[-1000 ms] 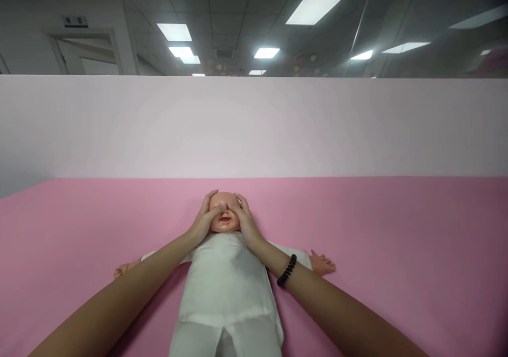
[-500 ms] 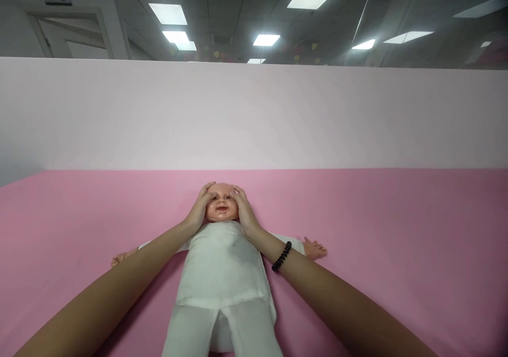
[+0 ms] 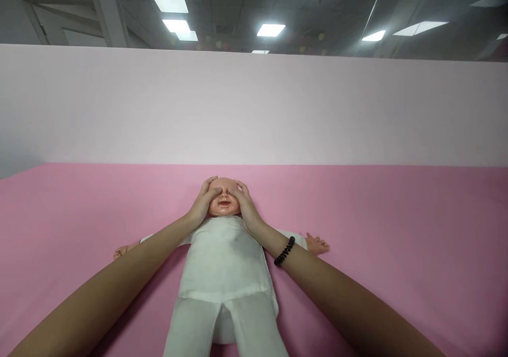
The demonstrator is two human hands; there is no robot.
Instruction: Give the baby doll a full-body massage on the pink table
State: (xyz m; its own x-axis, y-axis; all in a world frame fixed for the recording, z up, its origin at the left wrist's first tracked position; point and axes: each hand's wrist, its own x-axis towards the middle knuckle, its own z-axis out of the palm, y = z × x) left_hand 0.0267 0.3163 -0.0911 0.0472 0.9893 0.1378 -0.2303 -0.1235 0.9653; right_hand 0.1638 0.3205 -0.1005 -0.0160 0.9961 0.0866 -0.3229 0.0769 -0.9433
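A baby doll [image 3: 227, 261] in a white cloth top and trousers lies on its back, its arms stretched out sideways. My left hand [image 3: 201, 204] wraps the left side of its bare head, the thumb laid across one eye. On the other side my right hand [image 3: 246, 204] cups the head in the same way, its thumb on the other eye. Fingertips curl round the temples, partly hidden behind the head. A black coiled band [image 3: 284, 251] circles my right wrist. The doll's feet are out of view.
Pink matting [image 3: 377, 230] covers the surface beneath the doll. Behind it rises a plain white partition [image 3: 254, 108]. Beyond that are a door [image 3: 71, 23] at the left and a ceiling with several lit panels [image 3: 169, 0].
My thumbs have slid inward over the doll's eyes, which showed partly before. Both hands stay round the head. The view has tilted slightly downward.
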